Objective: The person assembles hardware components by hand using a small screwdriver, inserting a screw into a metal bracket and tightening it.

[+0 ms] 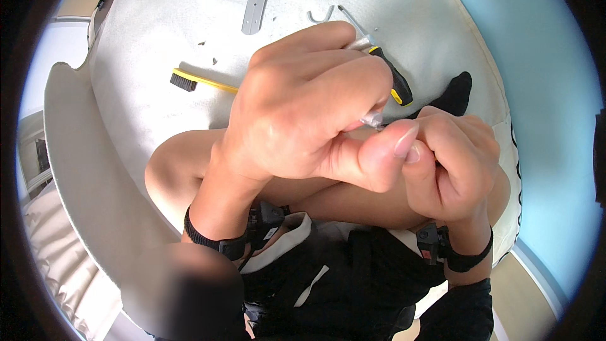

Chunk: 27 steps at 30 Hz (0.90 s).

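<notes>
My left hand point(309, 101) is closed around a silver metal piece point(372, 118), and most of that piece is hidden inside the fist. Its one end shows between my index finger and thumb; another silver bit shows beyond the knuckles. Close beside it, my right hand point(451, 164) is closed with thumb and fingertip pinched, the tips meeting my left thumb. Whatever the right fingers pinch is too small or too hidden to name. Behind the hands lies a screwdriver point(394, 76) with a black and yellow handle.
On the pale round surface lie a yellow brush point(205, 82) with black bristles, a grey perforated metal strip point(257, 0), a grey hook point(320, 16) and small dark bits. My crossed legs and a black-socked foot point(451, 95) sit around the hands. A light-blue wall point(536, 88) stands right.
</notes>
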### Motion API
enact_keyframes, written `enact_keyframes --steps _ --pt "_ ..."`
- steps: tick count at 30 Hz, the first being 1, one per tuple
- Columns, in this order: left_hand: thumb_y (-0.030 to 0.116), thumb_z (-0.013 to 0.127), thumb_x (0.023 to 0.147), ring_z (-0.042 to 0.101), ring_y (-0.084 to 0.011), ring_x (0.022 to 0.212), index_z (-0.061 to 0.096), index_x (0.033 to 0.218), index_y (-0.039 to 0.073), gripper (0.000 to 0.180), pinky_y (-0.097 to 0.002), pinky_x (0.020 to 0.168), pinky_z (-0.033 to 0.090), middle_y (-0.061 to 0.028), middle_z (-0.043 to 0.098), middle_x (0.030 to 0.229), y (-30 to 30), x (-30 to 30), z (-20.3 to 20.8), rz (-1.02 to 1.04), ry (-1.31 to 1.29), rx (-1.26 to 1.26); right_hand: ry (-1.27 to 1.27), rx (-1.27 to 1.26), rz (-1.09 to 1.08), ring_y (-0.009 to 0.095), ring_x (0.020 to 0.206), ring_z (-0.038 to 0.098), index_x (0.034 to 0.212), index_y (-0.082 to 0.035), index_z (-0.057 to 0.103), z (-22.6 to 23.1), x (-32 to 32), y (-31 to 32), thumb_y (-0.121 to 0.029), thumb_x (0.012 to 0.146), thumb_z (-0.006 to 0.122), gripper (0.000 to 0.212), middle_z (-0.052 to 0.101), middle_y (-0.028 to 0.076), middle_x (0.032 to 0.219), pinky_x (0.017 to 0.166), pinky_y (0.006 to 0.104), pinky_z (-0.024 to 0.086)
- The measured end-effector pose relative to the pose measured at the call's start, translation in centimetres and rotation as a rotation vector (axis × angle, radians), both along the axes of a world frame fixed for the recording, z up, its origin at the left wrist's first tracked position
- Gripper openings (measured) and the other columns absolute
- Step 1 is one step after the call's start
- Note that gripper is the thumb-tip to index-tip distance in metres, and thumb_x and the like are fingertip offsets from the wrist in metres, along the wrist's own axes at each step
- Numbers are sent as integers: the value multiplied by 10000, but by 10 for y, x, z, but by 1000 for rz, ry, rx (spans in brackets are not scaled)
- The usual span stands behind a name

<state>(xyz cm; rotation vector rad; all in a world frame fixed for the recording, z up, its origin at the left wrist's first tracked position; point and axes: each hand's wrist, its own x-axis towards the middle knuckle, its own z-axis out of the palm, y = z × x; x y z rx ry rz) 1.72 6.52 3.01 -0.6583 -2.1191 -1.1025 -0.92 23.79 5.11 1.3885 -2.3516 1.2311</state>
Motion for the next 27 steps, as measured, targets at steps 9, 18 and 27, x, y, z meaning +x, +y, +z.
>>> enact_keyframes --steps 9,18,27 --pt "189 457 805 329 -184 435 349 550 49 311 -275 411 290 -65 384 500 1 0 -1 -23 16 -12 -56 31 38 190 378 360 639 11 502 0 0 4 -123 801 564 219 402 73 503 372 280 248" --pt "126 481 777 332 -166 423 416 571 6 247 -268 387 265 -53 371 492 2 -4 -5 4 70 -5 -33 62 -40 209 390 392 642 10 516 1 4 4 -87 793 548 182 424 83 517 381 285 275" --pt "121 525 786 327 -123 426 425 572 -5 267 -238 387 252 -30 356 493 6 -2 -3 131 13 48 -25 46 -190 239 408 415 660 2 511 4 14 -4 -53 785 537 139 445 107 535 392 285 306"
